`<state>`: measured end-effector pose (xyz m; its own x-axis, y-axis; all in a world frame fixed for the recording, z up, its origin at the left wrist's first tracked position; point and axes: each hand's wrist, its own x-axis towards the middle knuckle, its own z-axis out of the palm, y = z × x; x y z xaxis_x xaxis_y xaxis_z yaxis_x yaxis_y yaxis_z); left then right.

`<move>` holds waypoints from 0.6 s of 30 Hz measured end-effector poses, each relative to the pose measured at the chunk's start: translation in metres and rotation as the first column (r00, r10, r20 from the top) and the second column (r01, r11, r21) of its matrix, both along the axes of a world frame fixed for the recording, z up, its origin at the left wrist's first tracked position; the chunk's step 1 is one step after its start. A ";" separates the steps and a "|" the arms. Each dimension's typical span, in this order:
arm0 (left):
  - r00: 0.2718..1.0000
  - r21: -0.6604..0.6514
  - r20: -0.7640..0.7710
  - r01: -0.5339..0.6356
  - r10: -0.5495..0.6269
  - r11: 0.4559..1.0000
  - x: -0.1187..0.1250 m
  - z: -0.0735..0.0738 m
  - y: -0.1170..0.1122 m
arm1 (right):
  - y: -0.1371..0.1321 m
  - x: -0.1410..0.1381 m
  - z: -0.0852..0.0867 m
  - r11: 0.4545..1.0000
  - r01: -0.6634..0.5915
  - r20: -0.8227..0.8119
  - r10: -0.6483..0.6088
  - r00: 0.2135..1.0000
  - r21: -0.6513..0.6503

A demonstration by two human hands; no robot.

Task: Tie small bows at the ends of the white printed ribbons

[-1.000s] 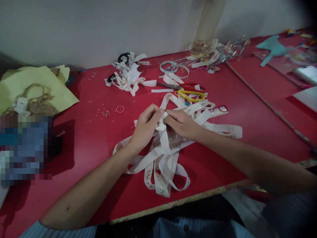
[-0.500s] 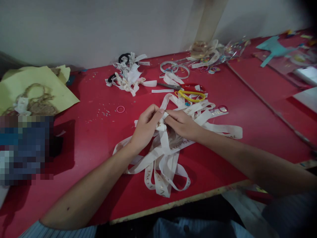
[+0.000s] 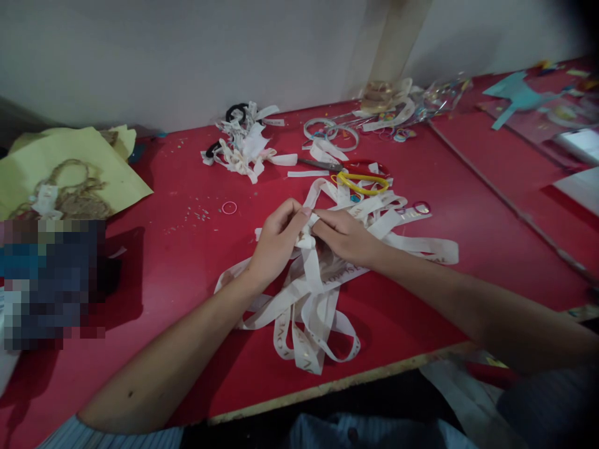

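Both of my hands meet over a loose heap of white ribbon with gold lettering. My left hand pinches a knotted part of the ribbon between thumb and fingers. Close against it, my right hand grips the same knotted part from the other side. Below the fingers a folded knot shows, with one ribbon end hanging down onto the heap. The fingertips partly hide what lies between them. Beyond my hands rest scissors with red and yellow handles, blades pointing left.
A bundle of white ribbon pieces and black bands lies at the back. A pink ring sits left of my hands. Yellow paper with twine is at far left. Right of a seam are a turquoise piece and a phone-like object.
Hardly anything differs. Both hands keep their hold on the knotted ribbon, and the view has shifted very slightly.
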<state>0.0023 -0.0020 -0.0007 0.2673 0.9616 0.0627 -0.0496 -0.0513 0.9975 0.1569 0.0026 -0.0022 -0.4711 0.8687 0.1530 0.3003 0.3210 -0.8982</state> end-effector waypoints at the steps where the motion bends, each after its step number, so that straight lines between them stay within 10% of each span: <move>1: 1.000 -0.009 0.003 0.008 -0.008 1.000 0.000 0.000 0.000 | 0.000 0.000 0.000 1.000 -0.001 0.003 0.001 1.000 -0.001; 18: 1.000 -0.006 -0.010 -0.007 0.007 1.000 0.000 0.003 -0.002 | -0.001 -0.001 0.001 1.000 -0.019 0.011 0.019 1.000 0.015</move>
<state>0.0020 -0.0039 0.0022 0.2615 0.9637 0.0545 -0.0389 -0.0459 0.9982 0.1562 0.0018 -0.0015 -0.4889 0.8573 0.1611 0.3041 0.3405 -0.8897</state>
